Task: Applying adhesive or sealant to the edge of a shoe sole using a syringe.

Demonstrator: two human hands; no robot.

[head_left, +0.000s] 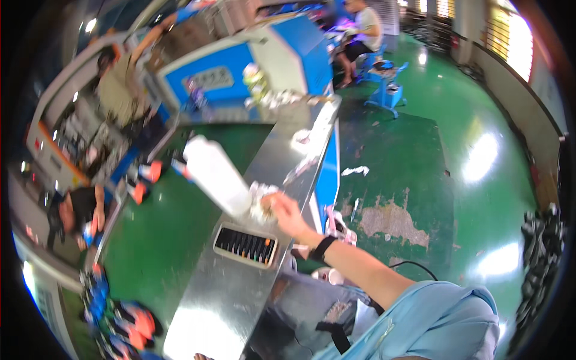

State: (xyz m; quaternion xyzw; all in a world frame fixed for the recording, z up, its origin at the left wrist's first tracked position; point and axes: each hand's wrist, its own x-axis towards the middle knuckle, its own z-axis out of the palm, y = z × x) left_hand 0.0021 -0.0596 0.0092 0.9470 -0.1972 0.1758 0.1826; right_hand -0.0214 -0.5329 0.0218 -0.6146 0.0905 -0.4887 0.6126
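My right hand (284,213), with a black band round its wrist, reaches over the metal bench from the lower right. Its fingers close on a crumpled whitish cloth (262,203), blurred by motion. Right beside the cloth a large white bottle (217,173) leans to the upper left; whether my fingers touch it I cannot tell. Just below lies a light-rimmed tray (273,262) with a row of small slim pieces on black. At the bottom edge a sliver of skin (203,357) shows, perhaps my left hand, its fingers hidden.
The narrow metal bench (223,294) runs away from me, with more crumpled white stuff (301,139) farther along. A green-and-white bottle (255,81) stands by the blue and white machine (207,75). People work at the left and far back. A blue stool (386,93) is on the green floor.
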